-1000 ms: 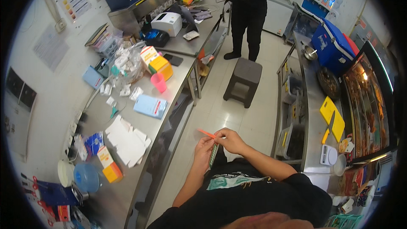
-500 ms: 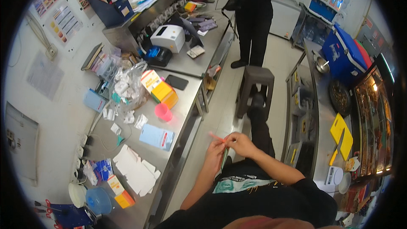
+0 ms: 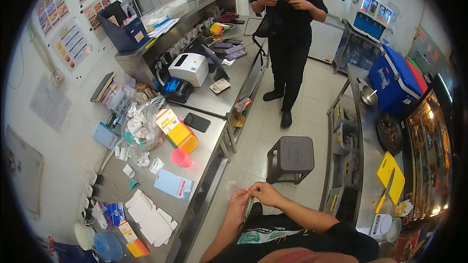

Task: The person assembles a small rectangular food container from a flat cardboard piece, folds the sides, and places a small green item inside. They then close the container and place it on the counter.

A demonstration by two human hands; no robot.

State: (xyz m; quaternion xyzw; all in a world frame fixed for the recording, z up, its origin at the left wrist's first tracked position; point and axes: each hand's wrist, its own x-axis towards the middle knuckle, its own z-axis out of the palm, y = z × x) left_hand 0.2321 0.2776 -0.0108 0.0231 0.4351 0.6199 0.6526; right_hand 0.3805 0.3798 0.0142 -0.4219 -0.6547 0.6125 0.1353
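Observation:
My left hand [image 3: 238, 200] and my right hand [image 3: 263, 193] meet in front of my chest, above my dark shirt. Together they pinch a small thin packet [image 3: 232, 187], translucent with a reddish tint, whose free end sticks out to the left of my fingers. What it contains is too small to tell. Both hands hover over the tiled floor in the aisle, just right of the steel counter [image 3: 207, 153]. The nearest things on that counter are a pink cup [image 3: 181, 157] and a light blue flat packet [image 3: 173, 184].
A yellow-orange box [image 3: 179, 133], a black phone [image 3: 196, 122], crumpled plastic and paper scraps lie on the counter. A white printer [image 3: 189, 68] stands farther back. A grey stool [image 3: 291, 154] is in the aisle. A person in black [image 3: 290, 24] stands beyond. A blue cooler [image 3: 394, 80] sits right.
The view has tilted up, so my hands sit lower in the picture. They stay together on the thin packet. The person in black remains standing at the far end.

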